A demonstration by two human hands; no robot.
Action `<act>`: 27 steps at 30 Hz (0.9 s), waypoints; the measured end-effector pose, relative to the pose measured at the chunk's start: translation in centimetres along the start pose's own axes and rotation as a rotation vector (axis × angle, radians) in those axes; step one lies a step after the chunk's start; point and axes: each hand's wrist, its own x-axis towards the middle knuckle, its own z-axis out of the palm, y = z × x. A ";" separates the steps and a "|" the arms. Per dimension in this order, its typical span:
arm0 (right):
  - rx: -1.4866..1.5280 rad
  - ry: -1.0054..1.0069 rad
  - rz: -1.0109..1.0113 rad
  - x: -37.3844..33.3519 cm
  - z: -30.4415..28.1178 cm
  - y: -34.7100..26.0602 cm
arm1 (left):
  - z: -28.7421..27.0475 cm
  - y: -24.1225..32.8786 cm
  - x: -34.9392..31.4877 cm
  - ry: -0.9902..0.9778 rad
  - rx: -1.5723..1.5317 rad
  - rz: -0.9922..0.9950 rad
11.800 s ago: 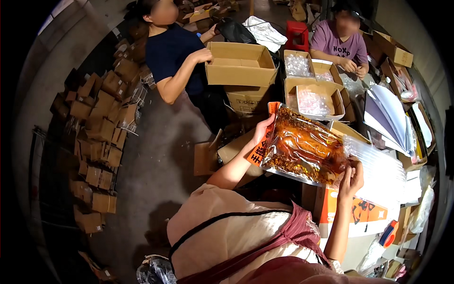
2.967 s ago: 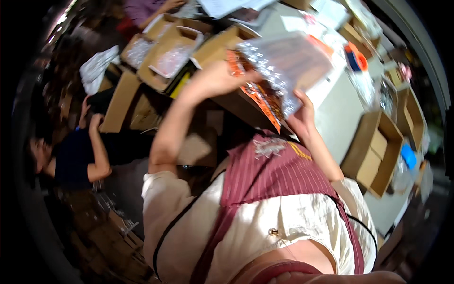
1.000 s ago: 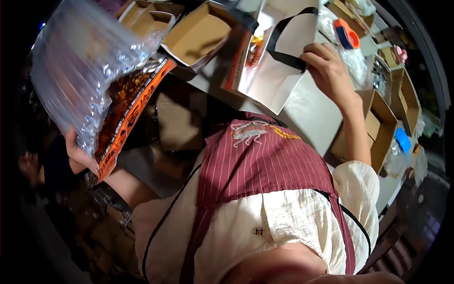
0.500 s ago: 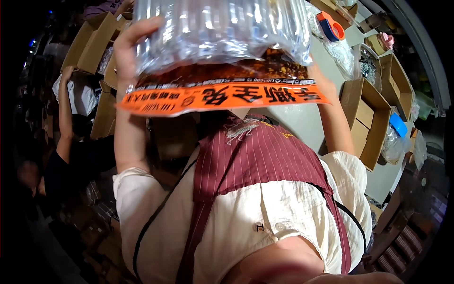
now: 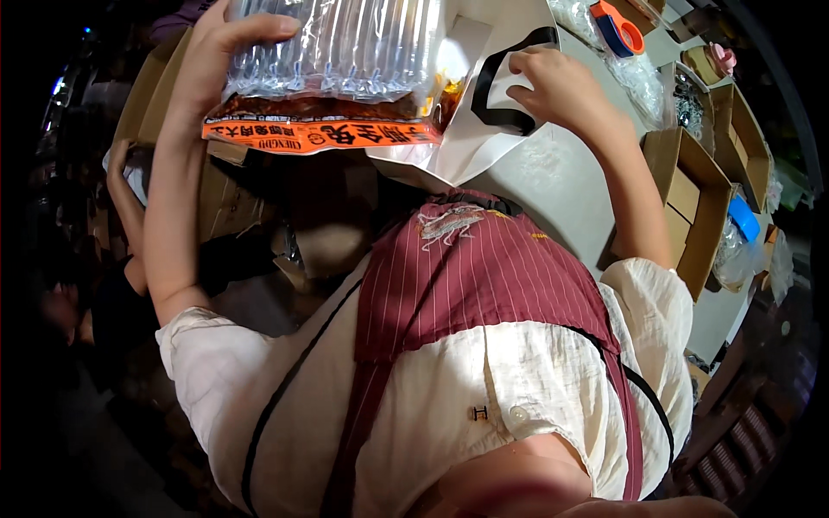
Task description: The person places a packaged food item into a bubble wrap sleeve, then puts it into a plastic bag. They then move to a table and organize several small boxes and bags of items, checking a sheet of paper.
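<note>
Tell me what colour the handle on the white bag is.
Black; the handle shows best in the head view, under the right hand.

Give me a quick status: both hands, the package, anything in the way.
Left hand grips clear air-cushion-wrapped food pack with orange strip, raised. Right hand holds white paper bag with black handles on grey table. Nothing between pack and bag.

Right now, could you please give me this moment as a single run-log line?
left hand: holds air-cushion-wrapped packet up | right hand: grips black handle of white bag | grey table beneath | open cardboard box at right
</note>
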 end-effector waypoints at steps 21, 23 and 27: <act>-0.023 -0.393 -1.121 15.7 10.5 -5.4 | 4.8 4.8 0.9 -0.168 0.427 0.101; -0.174 -0.634 -0.997 15.0 10.4 -6.4 | 4.8 3.5 0.1 -0.078 0.475 0.215; -0.347 -0.820 -0.999 15.8 9.9 -6.0 | 4.1 2.6 0.7 -0.072 0.384 0.204</act>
